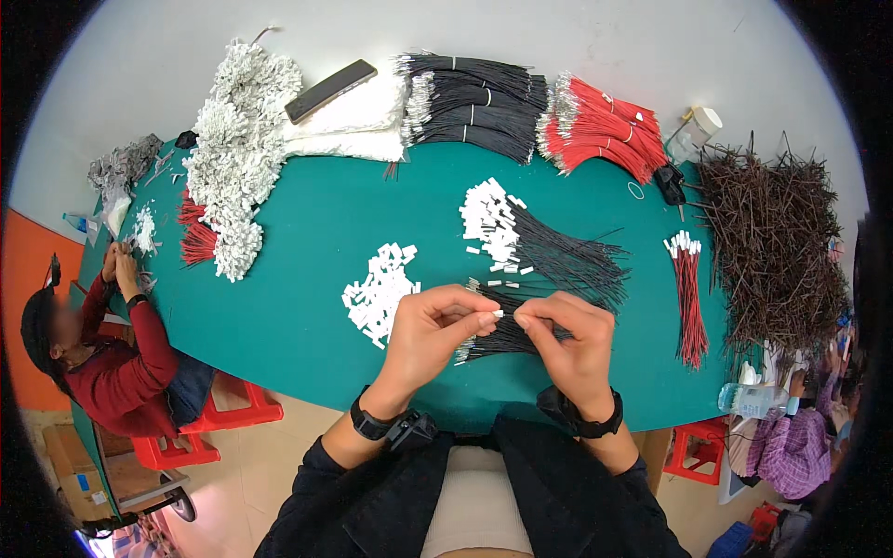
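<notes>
My left hand [430,333] pinches a small white connector housing [499,313] between thumb and fingertips. Just to its right, the closed fingertips of my right hand [569,342] grip a thin black wire, mostly hidden by the fingers, its end close against the housing. Beneath both hands lies a bunch of loose black wires [507,346] with bare metal tips toward the left. A heap of loose white housings [377,290] sits beside my left hand. Farther off, black wires [567,256] fitted with white housings [488,219] are piled together.
Along the green table's [316,242] far side are a white heap of parts [244,139], a dark phone-like bar [330,91], black wire bundles [479,107] and red wire bundles [605,130]. Rightward lie red wires [688,298] and a brown wire heap [772,251]. A co-worker [121,363] sits left.
</notes>
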Demonstrator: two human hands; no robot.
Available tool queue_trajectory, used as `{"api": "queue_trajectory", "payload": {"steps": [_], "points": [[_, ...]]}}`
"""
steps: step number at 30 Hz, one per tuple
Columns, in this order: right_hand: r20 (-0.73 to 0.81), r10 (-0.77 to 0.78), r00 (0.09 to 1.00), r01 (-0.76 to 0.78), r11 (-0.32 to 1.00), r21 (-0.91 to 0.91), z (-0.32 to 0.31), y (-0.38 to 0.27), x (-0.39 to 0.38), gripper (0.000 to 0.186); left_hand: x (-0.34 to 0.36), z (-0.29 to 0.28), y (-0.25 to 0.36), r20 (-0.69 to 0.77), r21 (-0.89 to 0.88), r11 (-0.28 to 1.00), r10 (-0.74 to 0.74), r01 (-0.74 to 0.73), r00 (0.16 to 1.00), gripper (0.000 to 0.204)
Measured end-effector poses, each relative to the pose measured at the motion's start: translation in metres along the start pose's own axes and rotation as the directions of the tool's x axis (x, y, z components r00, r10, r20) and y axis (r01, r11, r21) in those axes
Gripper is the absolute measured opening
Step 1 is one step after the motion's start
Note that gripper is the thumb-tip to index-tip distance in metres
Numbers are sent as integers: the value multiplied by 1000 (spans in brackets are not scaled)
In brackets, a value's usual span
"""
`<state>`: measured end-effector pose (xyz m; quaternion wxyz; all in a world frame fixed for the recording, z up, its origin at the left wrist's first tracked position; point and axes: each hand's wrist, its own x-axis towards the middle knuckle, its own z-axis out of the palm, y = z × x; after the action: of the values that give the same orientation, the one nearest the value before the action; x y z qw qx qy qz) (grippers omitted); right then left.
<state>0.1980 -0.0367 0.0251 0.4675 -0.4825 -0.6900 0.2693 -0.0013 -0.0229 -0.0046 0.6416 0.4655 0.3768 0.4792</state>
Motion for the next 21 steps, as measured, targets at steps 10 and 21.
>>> {"api": "queue_trajectory", "payload": {"steps": [10, 21], "points": [[-13, -1, 1000, 1, 1000, -2, 6, -1, 1, 10, 0, -2, -4, -8, -34, 999, -22, 22, 1000, 12], [50, 32, 998, -31, 999, -8, 3, 7, 1, 8, 3, -6, 0, -34, 107, 993, -56, 59, 998, 12]]}}
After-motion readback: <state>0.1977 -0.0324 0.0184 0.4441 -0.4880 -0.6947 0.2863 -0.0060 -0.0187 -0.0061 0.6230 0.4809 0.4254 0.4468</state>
